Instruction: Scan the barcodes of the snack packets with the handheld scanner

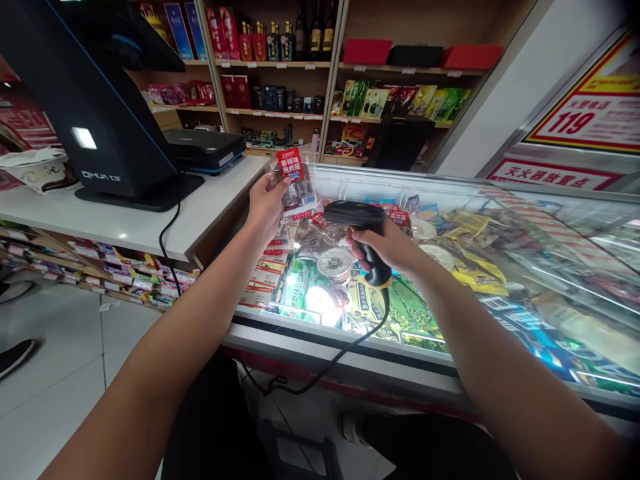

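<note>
My left hand is closed on a clear snack packet with a red label and a barcode sticker, held up over the left end of the freezer. My right hand grips the handle of a black barcode scanner, whose head points left toward the packet, a short gap away. The scanner's black cable hangs down over the freezer's front edge.
A glass-topped chest freezer full of packaged goods lies below my hands. To the left, a white counter carries a black checkout terminal and a flat black device. Wooden shelves of bottles and boxes stand behind. A dark shoe rests on the tiled floor.
</note>
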Available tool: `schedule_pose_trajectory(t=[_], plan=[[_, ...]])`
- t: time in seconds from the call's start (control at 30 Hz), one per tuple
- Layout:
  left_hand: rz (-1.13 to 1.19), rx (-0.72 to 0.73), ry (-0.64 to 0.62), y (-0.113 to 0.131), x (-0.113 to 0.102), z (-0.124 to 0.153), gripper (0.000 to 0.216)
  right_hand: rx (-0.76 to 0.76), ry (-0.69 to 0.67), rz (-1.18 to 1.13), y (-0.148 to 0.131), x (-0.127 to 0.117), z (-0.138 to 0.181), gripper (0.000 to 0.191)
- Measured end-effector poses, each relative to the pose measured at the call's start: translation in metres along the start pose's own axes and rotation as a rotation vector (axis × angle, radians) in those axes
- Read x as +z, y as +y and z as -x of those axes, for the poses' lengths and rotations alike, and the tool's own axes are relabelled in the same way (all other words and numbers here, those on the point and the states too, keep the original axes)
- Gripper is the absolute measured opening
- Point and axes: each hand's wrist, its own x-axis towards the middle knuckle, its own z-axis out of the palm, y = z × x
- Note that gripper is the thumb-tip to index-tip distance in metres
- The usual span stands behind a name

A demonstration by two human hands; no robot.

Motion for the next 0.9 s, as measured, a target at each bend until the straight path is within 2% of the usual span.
schedule_pose_trajectory(t=[0.17,0.33,0.57,0.8,0.9], plan=[[-0.023,-0.004,0.01,0.0,-0.001,-0.002,0.012,-0.048,0.025,0.141,0.001,0.004,0.002,0.018],[-0.021,0.023,-0.015,0.002,0.0,0.001,0.008,-0.073,0.027,0.167,-0.001,0.006,0.003,0.019],[-0.057,0.003,0.01,0.001,-0.003,-0.003,0.011,-0.074,0.031,0.178,-0.002,0.005,0.003,0.019],[-0.325,0.065,0.085,-0.002,-0.022,-0.024,0.025,0.001,0.061,0.155,-0.001,0.004,-0.001,0.013],[-0.591,0.082,0.097,0.002,-0.035,-0.033,0.046,0.019,0.107,0.126,0.005,0.001,-0.007,0.013]])
